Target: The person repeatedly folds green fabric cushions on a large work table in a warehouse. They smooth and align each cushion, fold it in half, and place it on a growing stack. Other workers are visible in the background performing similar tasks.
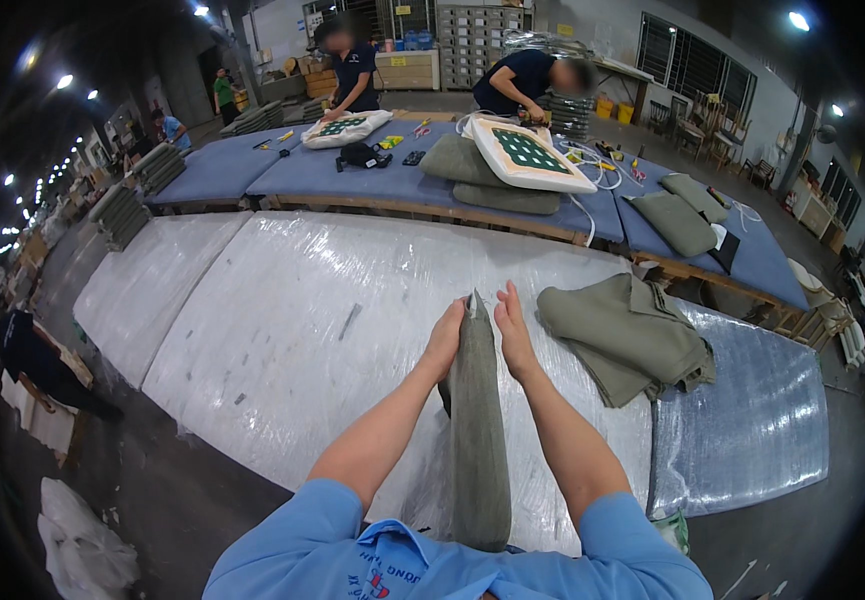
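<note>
An olive-green cushion (480,430) stands on its narrow side in front of me, running from my chest toward the far side of the plastic-wrapped table. A small white bit shows at its far upper corner. My left hand (445,338) grips the cushion's left face near that far end, with part of its fingers hidden. On the other side, my right hand (515,332) is held flat with fingers stretched, a small gap between it and the cushion. To the right lies a crumpled pile of olive-green fabric (622,335).
Clear plastic covers the white table (282,300). Behind it, a blue-topped table (352,185) bears green cushions (462,163), a white-framed seat pad (530,157) and tools. Two people work at its far side; another person (47,360) bends at the far left.
</note>
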Demonstrator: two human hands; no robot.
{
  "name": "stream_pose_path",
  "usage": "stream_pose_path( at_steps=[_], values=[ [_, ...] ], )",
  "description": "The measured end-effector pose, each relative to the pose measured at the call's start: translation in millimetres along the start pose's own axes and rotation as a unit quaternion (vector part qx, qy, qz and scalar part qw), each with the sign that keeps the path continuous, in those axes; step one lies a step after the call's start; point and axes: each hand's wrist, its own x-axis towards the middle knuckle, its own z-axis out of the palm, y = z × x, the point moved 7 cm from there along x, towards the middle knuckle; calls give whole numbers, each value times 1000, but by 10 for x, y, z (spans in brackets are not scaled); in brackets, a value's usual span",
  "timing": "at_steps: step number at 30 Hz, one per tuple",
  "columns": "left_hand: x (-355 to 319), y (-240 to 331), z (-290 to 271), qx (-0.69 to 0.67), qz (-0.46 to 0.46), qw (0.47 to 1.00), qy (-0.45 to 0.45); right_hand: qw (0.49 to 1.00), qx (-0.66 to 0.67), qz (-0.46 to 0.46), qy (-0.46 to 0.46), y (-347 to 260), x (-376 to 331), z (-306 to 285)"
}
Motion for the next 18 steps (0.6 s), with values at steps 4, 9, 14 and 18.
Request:
stream_pose_path(
  at_steps=[4, 9, 14, 18],
  values=[
    [33, 179, -118, 146, 105, 982, 62, 983, 31, 127, -127, 137, 295, 185],
    [-115, 251, -184, 117, 108, 978, 137, 989, 44, 66, -129, 143, 428, 185],
    [-240, 78, -164, -77, -67, 993, -51, 994, 86, 43, -59, 155, 422, 133],
    [-225, 172, -198, -25, -110, 989, -94, 998, 42, 47, -13, 80, 467, 143]
  ],
)
